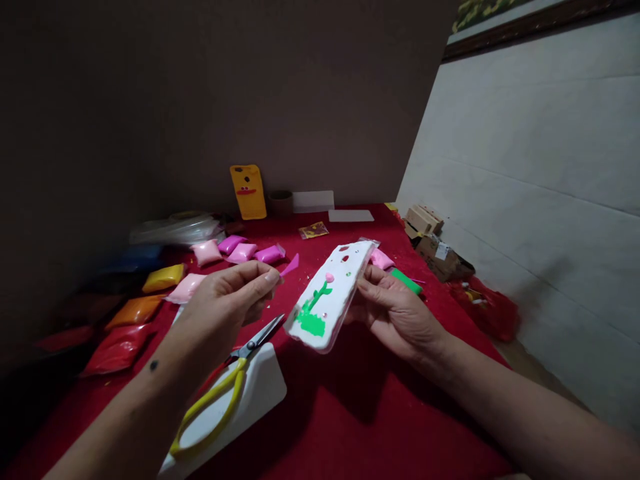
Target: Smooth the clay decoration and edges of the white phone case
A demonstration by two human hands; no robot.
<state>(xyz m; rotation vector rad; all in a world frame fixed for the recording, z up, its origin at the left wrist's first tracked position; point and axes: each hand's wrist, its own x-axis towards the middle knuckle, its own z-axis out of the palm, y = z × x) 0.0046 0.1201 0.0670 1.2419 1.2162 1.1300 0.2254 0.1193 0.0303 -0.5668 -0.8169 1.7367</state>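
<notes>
My right hand (pixel 395 310) grips a white phone case (pixel 330 293) by its right edge and holds it tilted above the red table (pixel 350 413). The case bears a green clay stem with grass and a small pink bud. My left hand (pixel 227 300) pinches a thin pink clay tool (pixel 290 265), its tip pointing towards the case. Below my left hand lie yellow-handled scissors (pixel 225 390) on a white board (pixel 255 393).
Several clay packets (pixel 240 252) in pink, yellow, orange and red lie along the left. A yellow phone case (pixel 248 192) leans on the back wall beside a small cup (pixel 281 202) and clear cases. Green clay (pixel 406 281) lies behind my right hand. Boxes and a red bag sit on the floor at right.
</notes>
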